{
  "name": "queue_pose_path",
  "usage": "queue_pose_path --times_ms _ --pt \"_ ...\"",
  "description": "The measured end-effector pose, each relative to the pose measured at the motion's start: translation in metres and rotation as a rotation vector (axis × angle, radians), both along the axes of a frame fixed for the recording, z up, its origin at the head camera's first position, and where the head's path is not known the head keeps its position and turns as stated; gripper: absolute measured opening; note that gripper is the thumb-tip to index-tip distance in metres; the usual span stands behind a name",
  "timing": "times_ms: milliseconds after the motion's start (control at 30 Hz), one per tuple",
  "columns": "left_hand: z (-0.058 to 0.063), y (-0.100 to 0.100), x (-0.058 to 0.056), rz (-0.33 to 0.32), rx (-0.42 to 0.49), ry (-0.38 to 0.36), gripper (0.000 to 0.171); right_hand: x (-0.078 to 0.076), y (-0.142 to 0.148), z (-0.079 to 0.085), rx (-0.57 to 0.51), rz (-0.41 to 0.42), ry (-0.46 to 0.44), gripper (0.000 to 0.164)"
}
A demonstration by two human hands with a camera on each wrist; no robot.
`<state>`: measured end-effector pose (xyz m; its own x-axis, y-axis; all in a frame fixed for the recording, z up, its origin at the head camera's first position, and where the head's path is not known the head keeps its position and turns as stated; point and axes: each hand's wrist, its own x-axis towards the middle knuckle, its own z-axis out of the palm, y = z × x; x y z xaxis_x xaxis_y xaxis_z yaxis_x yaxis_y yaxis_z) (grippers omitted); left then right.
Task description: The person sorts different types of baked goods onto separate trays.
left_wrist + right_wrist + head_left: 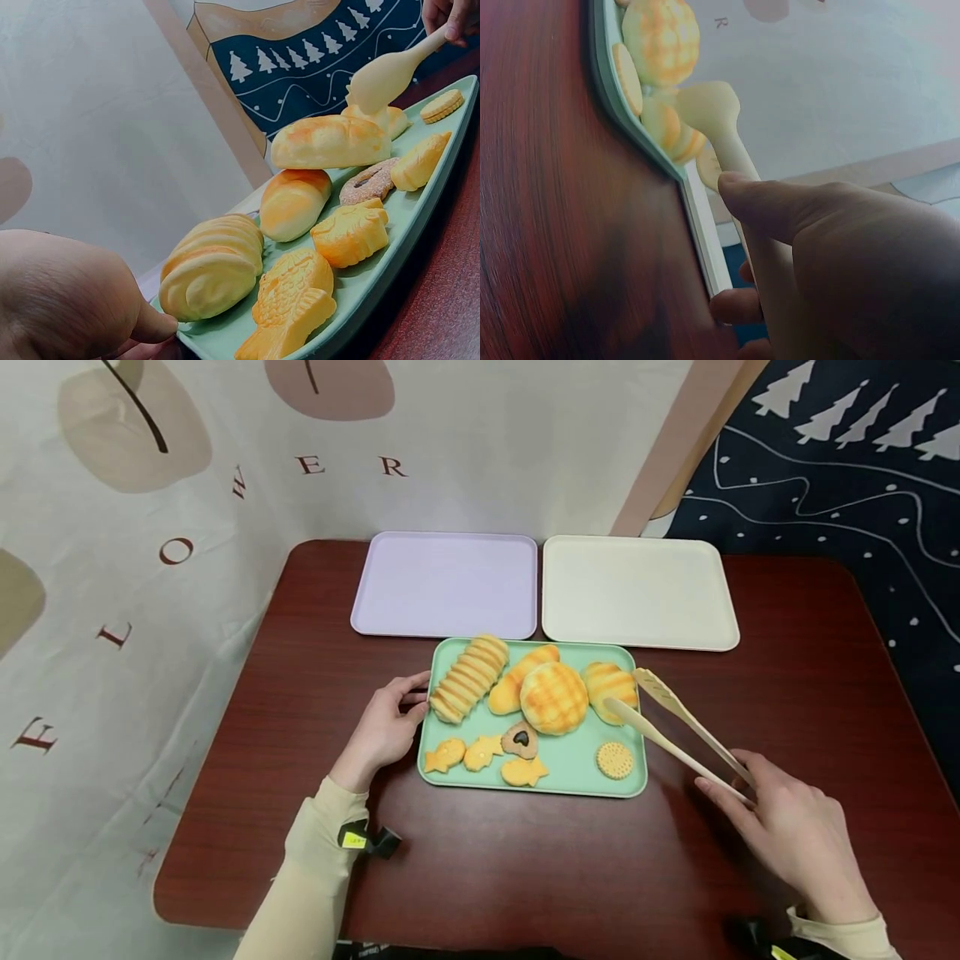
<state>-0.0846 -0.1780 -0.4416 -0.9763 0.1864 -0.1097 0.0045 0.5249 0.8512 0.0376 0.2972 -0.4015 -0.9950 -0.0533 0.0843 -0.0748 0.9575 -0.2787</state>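
A green tray (555,781) holds bread and cookies. At its left edge my left hand (386,727) grips the rim, thumb on top and fingers lower in the left wrist view. My right hand (787,827) holds cream-coloured tongs (690,760), their spread tips on either side of a small striped bun (606,685) at the tray's right. Beside that bun lie a round checked bun (555,697), a long roll (506,692) and a ridged loaf (471,679). Along the front are fish-shaped cookies (446,755), a heart-centred cookie (513,743) and a round cracker (615,761).
Behind the green tray, a lilac tray (450,585) and a white tray (637,593) stand side by side with nothing on them. All rest on a dark red-brown table (247,802). A printed cloth (487,460) hangs behind.
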Motion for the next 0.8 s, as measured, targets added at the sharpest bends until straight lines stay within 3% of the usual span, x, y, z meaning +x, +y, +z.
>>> queue_pose_path --times_ms 133,500,800 --pt "0.000 0.001 0.000 -0.002 0.003 -0.002 0.046 0.000 -0.006 0.003 0.019 -0.006 -0.044 0.056" --pt "0.000 0.001 0.002 0.003 -0.001 -0.009 0.047 0.005 -0.018 0.005 0.109 -0.038 -0.004 0.058" --pt "-0.001 0.000 0.001 0.006 0.004 -0.013 0.047 0.004 -0.022 -0.001 0.070 -0.048 -0.069 0.047"
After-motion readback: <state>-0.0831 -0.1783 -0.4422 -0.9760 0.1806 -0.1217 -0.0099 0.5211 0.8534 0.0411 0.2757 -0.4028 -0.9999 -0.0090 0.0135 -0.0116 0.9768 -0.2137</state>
